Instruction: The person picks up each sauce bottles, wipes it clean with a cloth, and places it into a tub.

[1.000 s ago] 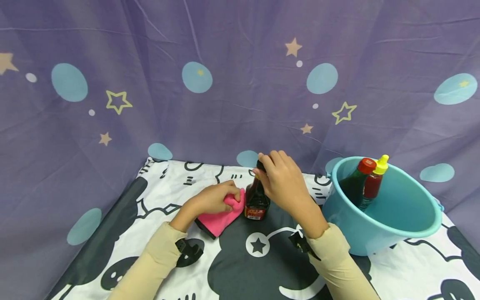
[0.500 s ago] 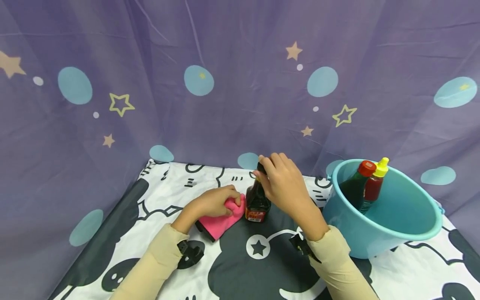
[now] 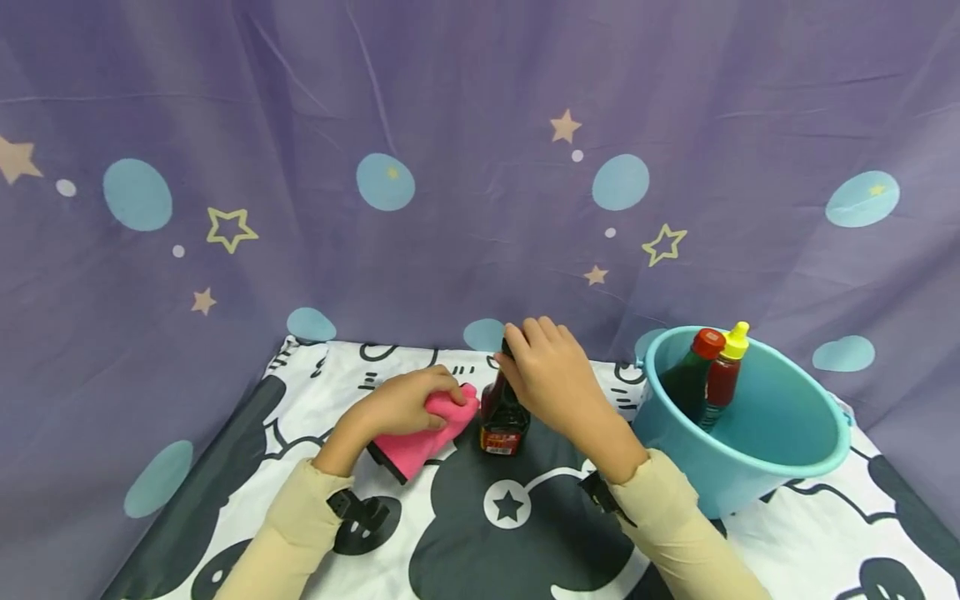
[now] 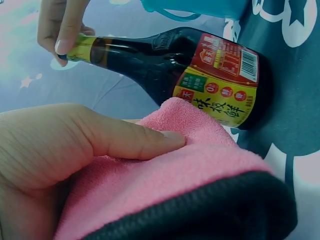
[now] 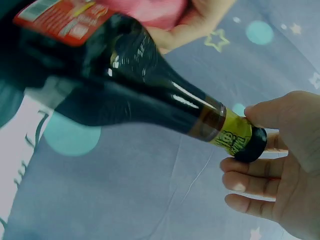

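Note:
A dark glass soy sauce bottle [image 3: 504,417] with a red and yellow label stands upright on the patterned sheet. My right hand [image 3: 553,375] holds it at the top, thumb and fingers around the black cap [image 5: 257,145] and yellow neck band. To the left of the bottle, my left hand [image 3: 408,402] grips a folded pink cloth [image 3: 420,446] with a black edge. In the left wrist view the thumb presses on the cloth [image 4: 190,135], whose raised corner overlaps the bottle's label [image 4: 220,80].
A light blue bucket [image 3: 787,467] stands to the right, beyond my right forearm. Inside lean a green bottle with a red cap [image 3: 690,375] and a red bottle with a yellow nozzle [image 3: 723,379]. A purple curtain [image 3: 465,267] hangs behind the black and white sheet [image 3: 510,558].
The head view has tilted up and shifted a little. My left hand and the cloth have drawn slightly left of the bottle. My right hand keeps its hold on the bottle's top.

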Demonstrator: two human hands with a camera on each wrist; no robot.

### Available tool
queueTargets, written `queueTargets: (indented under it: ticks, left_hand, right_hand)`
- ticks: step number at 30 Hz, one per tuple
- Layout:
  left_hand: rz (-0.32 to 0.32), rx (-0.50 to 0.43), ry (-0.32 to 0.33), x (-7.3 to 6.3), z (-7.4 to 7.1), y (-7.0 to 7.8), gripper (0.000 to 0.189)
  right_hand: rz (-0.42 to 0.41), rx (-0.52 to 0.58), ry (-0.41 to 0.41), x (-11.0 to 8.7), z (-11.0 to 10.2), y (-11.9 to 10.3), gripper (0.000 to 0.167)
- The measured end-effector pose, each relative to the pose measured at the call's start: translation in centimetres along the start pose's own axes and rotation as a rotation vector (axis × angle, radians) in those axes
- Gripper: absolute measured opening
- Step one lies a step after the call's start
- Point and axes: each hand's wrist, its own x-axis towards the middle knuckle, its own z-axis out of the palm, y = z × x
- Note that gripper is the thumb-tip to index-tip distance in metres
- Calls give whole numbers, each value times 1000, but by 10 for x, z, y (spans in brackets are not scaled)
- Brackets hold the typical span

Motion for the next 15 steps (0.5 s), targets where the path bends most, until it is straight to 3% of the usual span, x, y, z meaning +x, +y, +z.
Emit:
queueTargets:
  ticks: [4,10,15]
  left_hand:
    - [11,-14,23,-2,-2,0,32]
    - [22,-62,104,-5,-9,1,34]
    - [37,-133,170,-4,-15,5,35]
  right_hand:
    - [-50,-43,-133,8,-11,2,27]
    - [-68,24,-428,27,-31,9,29]
    - [-193,-29,-537,39,-38,14,28]
